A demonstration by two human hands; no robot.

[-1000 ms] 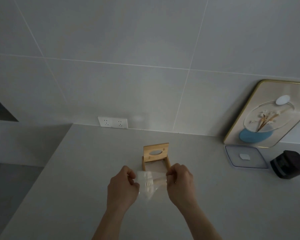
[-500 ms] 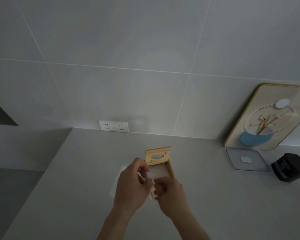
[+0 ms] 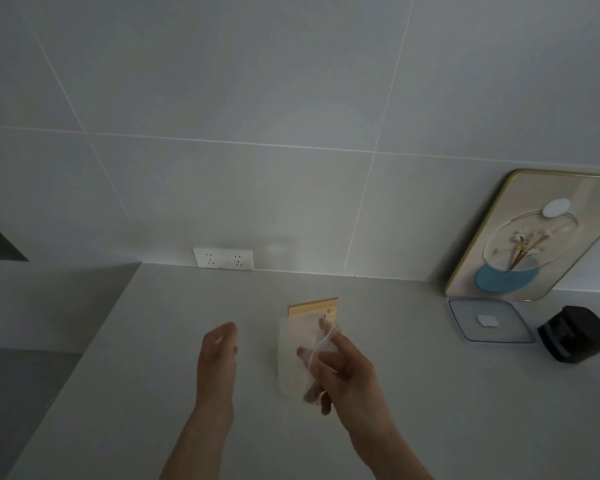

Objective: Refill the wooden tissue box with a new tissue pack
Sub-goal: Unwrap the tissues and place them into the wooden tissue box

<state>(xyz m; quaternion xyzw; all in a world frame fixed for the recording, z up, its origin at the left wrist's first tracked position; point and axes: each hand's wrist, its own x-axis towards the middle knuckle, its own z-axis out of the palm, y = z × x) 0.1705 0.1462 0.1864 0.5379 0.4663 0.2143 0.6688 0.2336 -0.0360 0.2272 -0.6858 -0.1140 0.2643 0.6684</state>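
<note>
Right hand (image 3: 343, 372) pinches clear plastic wrapper (image 3: 293, 358), held in front of wooden tissue box (image 3: 313, 308) at 12 o'clock. Left hand (image 3: 217, 355) empty, fingers loose. We judge: set wrapper aside clear of box. New tissue pack not visible.

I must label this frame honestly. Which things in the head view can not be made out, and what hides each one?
- Wooden tissue box: only its top strip shows; the clear plastic wrapper and the right hand cover the rest, so its contents cannot be told.
- The wrapper: blurred, edges unclear.
- Left hand: palm side hidden.
- Framed picture: cut off by the right edge.
- Dark object: too dim to identify.
</note>
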